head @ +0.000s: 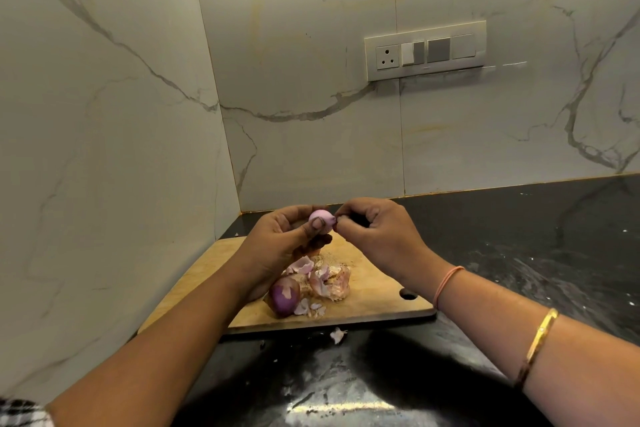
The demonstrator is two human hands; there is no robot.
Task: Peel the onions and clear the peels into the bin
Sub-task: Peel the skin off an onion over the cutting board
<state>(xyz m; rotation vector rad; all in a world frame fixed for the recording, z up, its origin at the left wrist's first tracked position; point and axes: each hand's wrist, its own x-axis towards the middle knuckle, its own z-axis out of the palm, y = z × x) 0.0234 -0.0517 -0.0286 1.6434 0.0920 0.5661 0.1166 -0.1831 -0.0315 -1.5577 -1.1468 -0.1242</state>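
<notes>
Nearest me a stray peel lies on the table, then the board with a purple onion and heaped peels, and beyond, the left hand clasps a pale onion, tip pointing at the right hand, whose fingers pinch it
</notes>
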